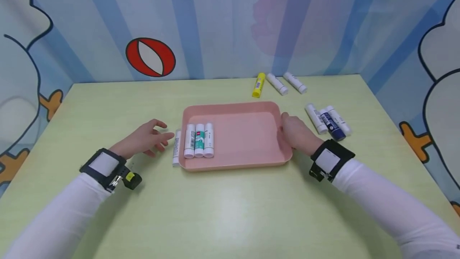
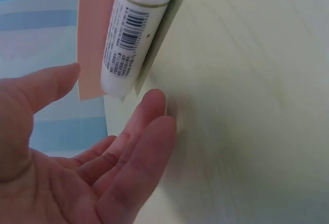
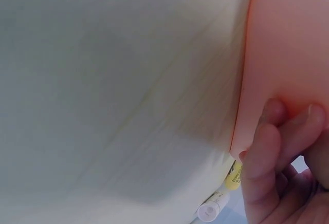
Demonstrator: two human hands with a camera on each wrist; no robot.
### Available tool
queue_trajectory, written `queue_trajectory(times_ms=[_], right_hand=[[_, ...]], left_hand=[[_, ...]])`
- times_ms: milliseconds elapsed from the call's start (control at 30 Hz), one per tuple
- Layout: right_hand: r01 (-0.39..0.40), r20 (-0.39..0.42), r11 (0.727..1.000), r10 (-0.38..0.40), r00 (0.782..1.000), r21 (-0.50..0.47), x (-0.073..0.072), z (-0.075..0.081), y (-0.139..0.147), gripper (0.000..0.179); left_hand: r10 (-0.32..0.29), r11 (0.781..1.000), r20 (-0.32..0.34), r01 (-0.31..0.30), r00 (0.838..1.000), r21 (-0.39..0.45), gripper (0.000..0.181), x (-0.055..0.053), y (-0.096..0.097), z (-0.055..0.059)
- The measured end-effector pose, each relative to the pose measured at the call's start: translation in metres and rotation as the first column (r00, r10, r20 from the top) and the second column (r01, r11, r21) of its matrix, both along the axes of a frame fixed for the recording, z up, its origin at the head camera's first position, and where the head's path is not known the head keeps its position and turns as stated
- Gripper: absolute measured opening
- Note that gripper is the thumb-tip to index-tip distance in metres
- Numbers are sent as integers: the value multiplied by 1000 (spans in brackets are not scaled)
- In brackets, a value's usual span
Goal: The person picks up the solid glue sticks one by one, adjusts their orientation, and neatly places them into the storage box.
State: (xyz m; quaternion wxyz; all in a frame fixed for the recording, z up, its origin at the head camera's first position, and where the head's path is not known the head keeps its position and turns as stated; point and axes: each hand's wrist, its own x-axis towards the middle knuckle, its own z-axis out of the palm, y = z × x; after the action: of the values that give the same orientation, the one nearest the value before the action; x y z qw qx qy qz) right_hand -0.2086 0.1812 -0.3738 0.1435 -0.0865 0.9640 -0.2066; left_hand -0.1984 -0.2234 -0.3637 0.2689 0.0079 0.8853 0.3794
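A pink tray (image 1: 244, 139) sits at the middle of the table, its right end held by my right hand (image 1: 299, 134). In the right wrist view, curled fingers (image 3: 262, 157) of that hand press against the pink tray wall (image 3: 288, 44). Three glue sticks stand side by side inside the tray's left end, the middle one a green-and-white glue stick (image 1: 199, 140). Outside the left rim lies a white glue stick (image 1: 176, 148). My left hand (image 1: 143, 138) hovers beside it, thumb and fingers spread and holding nothing. The left wrist view shows a barcode on a white glue stick (image 2: 134, 34) just beyond the fingertips.
Behind the tray lie a yellow glue stick (image 1: 258, 85) and two white glue sticks, one of them the white glue stick (image 1: 295, 82) farthest right. Past my right hand a dark blue glue stick (image 1: 332, 125) lies between two white ones. A printed backdrop (image 1: 230, 23) borders the table.
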Motion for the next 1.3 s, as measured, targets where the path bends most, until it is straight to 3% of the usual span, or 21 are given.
queue_trajectory(times_ms=[367, 867, 1300], right_hand=[[-3, -14, 999, 4, 1000, 32, -2, 0, -1, 20], [-16, -38, 999, 17, 999, 32, -2, -2, 1, 19], [-8, -25, 1000, 8, 1000, 28, -2, -2, 0, 19]], left_hand=[[-30, 997, 10, 31, 1000, -67, 73, -2, 11, -7], [-40, 989, 65, 48, 997, -141, 59, -7, 23, 0], [-26, 977, 20, 30, 999, -211, 44, -9, 21, -1]])
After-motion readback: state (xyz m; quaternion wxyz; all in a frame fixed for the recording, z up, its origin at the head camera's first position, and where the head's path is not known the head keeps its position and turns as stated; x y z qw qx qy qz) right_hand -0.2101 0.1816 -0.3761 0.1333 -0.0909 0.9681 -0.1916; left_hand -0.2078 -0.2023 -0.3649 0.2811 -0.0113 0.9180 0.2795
